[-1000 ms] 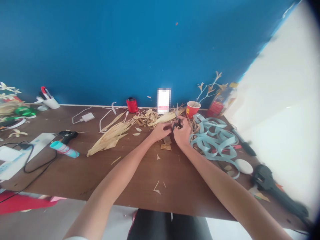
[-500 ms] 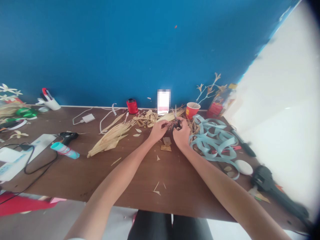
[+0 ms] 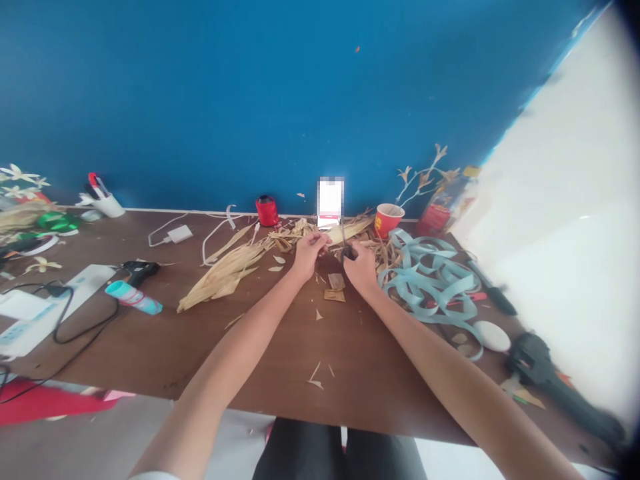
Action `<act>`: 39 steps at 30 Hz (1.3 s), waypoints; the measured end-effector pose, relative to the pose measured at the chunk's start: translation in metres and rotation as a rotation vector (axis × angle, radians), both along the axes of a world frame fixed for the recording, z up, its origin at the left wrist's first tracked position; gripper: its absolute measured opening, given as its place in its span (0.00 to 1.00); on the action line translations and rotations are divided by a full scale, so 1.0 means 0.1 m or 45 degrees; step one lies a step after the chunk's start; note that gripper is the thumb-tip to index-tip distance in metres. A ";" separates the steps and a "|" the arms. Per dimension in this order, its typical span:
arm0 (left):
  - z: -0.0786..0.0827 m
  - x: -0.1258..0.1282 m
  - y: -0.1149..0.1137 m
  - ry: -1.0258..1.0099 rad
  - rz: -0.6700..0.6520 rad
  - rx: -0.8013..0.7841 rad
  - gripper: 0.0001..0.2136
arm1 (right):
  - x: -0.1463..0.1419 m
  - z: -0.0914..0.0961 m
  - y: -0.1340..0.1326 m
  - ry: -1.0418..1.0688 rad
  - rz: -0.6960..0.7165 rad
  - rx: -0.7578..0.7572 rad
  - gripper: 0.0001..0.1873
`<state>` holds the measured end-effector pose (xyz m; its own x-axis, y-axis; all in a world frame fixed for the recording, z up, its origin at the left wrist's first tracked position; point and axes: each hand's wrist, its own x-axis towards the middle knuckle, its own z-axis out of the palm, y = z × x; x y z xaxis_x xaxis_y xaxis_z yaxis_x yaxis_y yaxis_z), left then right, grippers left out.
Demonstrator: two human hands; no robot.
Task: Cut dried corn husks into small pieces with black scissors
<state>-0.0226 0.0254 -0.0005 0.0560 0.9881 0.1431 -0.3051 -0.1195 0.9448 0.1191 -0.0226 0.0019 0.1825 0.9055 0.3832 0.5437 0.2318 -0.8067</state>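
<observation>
Both my arms reach out over a brown table (image 3: 150, 347). My right hand (image 3: 361, 267) is closed round small dark scissors (image 3: 347, 251), whose blades point up and away. My left hand (image 3: 307, 252) is pinched on a small pale piece of dried husk just left of the blades. A pile of dried corn husks (image 3: 235, 270) lies to the left of my hands and behind them. Two small brown cut pieces (image 3: 335, 288) lie on the table just under my hands.
Light blue paper strips (image 3: 430, 280) coil at the right, with a red cup (image 3: 387, 219) behind. A phone (image 3: 330, 200) and a red can (image 3: 267, 210) stand at the blue wall. A teal tube (image 3: 133, 298), cables and a black glue gun (image 3: 550, 373) lie at the sides.
Both hands have moved a little away from me and to the left, toward the husk pile. The scissors have tipped lower in my right hand.
</observation>
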 end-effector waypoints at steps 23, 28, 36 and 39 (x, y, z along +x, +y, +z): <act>-0.05 0.02 0.02 0.087 0.050 0.058 0.16 | -0.05 0.06 -0.03 -0.284 0.077 -0.054 0.17; -0.07 0.06 0.01 0.213 0.074 0.094 0.20 | -0.05 0.04 -0.02 -0.333 0.060 -0.067 0.17; -0.11 0.10 0.02 0.253 0.060 0.077 0.22 | -0.04 0.04 -0.03 -0.408 0.051 -0.150 0.19; -0.12 0.10 0.02 0.222 0.079 0.085 0.21 | -0.04 0.05 -0.04 -0.417 0.053 -0.161 0.18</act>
